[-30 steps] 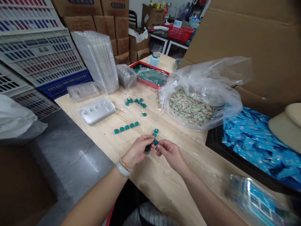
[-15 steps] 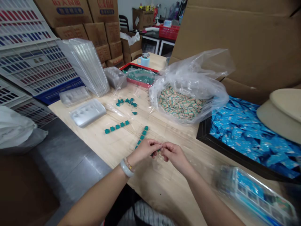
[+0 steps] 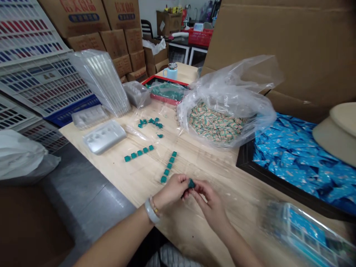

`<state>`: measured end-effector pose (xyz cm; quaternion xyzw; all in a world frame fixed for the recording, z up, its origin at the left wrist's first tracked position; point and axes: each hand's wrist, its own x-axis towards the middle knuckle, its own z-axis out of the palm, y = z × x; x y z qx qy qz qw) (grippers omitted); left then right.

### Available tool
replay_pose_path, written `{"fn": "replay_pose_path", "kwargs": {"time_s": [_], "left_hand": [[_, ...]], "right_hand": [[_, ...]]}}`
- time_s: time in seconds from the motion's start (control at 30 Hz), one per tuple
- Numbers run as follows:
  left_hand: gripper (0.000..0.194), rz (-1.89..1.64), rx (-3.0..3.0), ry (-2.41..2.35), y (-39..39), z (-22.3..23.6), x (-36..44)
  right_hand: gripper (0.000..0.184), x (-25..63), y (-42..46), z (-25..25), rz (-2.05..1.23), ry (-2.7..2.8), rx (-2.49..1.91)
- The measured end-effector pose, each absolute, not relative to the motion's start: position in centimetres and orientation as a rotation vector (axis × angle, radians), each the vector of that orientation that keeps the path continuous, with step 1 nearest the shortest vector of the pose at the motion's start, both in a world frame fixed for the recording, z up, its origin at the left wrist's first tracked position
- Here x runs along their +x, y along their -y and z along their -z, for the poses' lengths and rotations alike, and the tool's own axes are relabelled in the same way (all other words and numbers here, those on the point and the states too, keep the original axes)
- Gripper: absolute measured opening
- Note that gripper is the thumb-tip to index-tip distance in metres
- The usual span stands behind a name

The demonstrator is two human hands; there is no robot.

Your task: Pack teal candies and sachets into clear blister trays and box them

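My left hand [image 3: 175, 188] is closed on a small dark green wrapped piece [image 3: 190, 183] above the near part of the table. From the other side, my right hand [image 3: 207, 196] pinches the same piece, its fingertips meeting those of the left. Just beyond my left hand runs a row of green pieces [image 3: 169, 165], set in a slanting line. Farther left lies a second row of green pieces [image 3: 139, 152]. Several loose green pieces [image 3: 151, 121] are scattered behind the rows.
A clear bag [image 3: 191, 128] of small printed packets stands at the back. Right of it, a dark tray [image 3: 244, 163] holds blue packets. Clear plastic trays [image 3: 104, 136] line the left edge; a red tray [image 3: 167, 100] and blue mug [image 3: 171, 73] are farther back. A divided clear box [image 3: 311, 237] lies near right.
Both hands have shifted slightly down. The green piece now shows between the fingers, and the near end of the closer row has come into view.
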<state>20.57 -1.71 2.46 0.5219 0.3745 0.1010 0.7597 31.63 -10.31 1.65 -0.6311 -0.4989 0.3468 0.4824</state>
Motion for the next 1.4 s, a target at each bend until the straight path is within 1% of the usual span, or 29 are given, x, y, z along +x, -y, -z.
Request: {"fn": "replay_pose_path", "kwargs": {"time_s": [0.13, 0.4, 0.5, 0.67, 0.83, 0.93, 1.03, 1.1, 1.17, 1.27, 1.33, 1.4], "left_hand": [[0.031, -0.228, 0.976, -0.803, 2.9, -1.6, 21.2], [0.029, -0.077, 0.863, -0.737, 2.2, -2.0, 21.7], [0.025, -0.104, 0.886, -0.727, 2.3, -1.7, 21.4], [0.021, -0.225, 0.981, -0.840, 2.4, -0.7, 20.9], [0.010, -0.214, 1.048, -0.865, 2.6, 0.5, 21.2], [0.008, -0.212, 1.052, -0.874, 2.7, 0.6, 21.3], [0.011, -0.253, 0.953, -0.855, 2.7, 0.0, 21.1], [0.011, -0.310, 0.774, -0.811, 2.6, -0.5, 20.9], [0.014, -0.382, 0.532, -0.778, 2.3, -1.2, 20.7], [0.019, -0.497, 0.230, -0.770, 1.6, -2.0, 20.9], [0.016, -0.547, 0.124, -0.735, 1.4, -2.5, 21.2], [0.015, -0.551, 0.089, -0.656, 1.4, -2.8, 21.3]], "right_hand": [[0.019, 31.7, 11.7, -1.0, -0.654, 1.205, -1.694], [0.013, 33.4, 10.8, -1.6, -0.577, 1.425, -1.707], [0.012, 34.2, 10.9, -1.2, -0.530, 1.412, -1.765], [0.015, 36.1, 8.9, -0.7, -0.338, 1.496, -1.968], [0.011, 35.7, 5.6, -0.3, -0.385, 1.785, -2.245], [0.010, 35.5, 4.6, 0.2, -0.426, 1.839, -2.345], [0.013, 36.1, 4.8, 0.5, -0.504, 1.806, -2.275], [0.020, 36.4, 5.5, 0.1, -0.561, 1.739, -2.189], [0.024, 36.1, 6.6, -0.7, -0.542, 1.614, -2.135], [0.022, 34.0, 8.4, -2.0, -0.596, 1.522, -1.956], [0.018, 32.3, 9.1, -2.3, -0.696, 1.512, -1.837], [0.014, 31.1, 9.3, -2.1, -0.724, 1.452, -1.809]]}}
